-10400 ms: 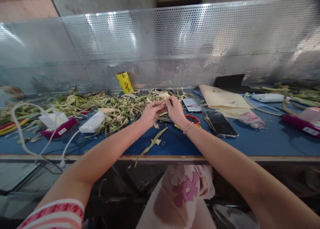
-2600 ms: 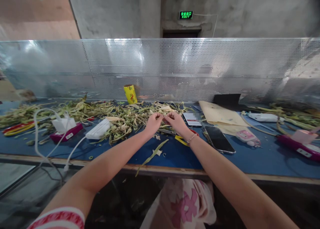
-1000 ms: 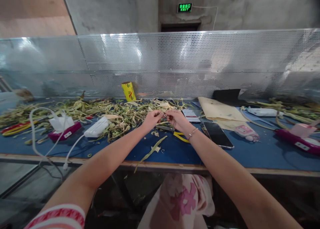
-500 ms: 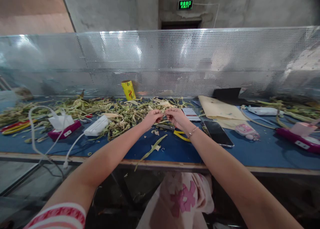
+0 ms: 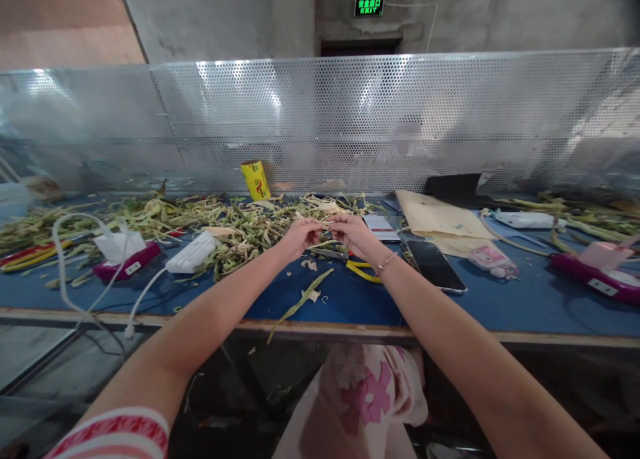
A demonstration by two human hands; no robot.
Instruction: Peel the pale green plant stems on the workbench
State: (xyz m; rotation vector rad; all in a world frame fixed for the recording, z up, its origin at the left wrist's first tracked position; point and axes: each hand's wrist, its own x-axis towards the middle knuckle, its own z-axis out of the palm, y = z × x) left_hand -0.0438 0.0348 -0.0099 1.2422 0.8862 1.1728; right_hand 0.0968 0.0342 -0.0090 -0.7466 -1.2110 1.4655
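My left hand and my right hand meet over the blue table, fingertips pinched together on a thin pale plant strip held between them. Just behind them lies a heap of green and yellowish plant scraps. Scissors with yellow handles lie on the table under my right wrist, which wears a thin bracelet. A long peeled strip lies near the front edge.
A black phone, brown envelopes, a white card, a pink case, magenta devices with white cables, a white power bank and a yellow roll sit on the table. A perforated metal screen closes the far side.
Both hands stay pinched together on the strip, shifting only slightly. The view has tilted up a little since the earliest frame, showing the exit sign.
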